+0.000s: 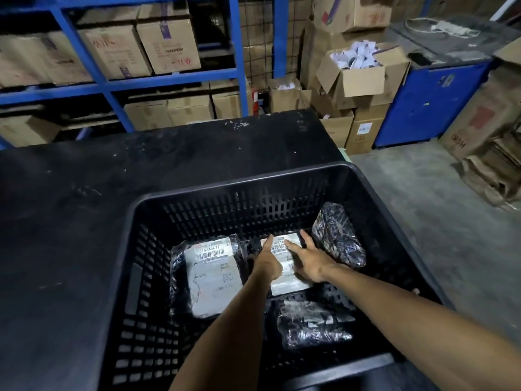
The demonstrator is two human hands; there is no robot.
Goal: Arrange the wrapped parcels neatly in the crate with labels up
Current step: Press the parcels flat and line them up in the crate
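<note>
A black slatted plastic crate [231,193] stands in front of me with several plastic-wrapped parcels on its floor. The left parcel [210,277] lies flat with its white barcode label up. Beside it lies a middle parcel [287,286], label up, and both hands rest on it: my left hand [267,261] on its left edge, my right hand [307,261] flat on top with fingers spread. A dark parcel [337,238] leans against the right wall with no label showing. Another dark parcel [313,323] lies near the front, no label visible.
The crate sits on a black table top [112,179]. Behind it are blue shelving [169,77] loaded with cardboard boxes, an open box of white scraps [358,69], a blue cabinet [428,103] and flattened cartons [490,153] on the concrete floor at right.
</note>
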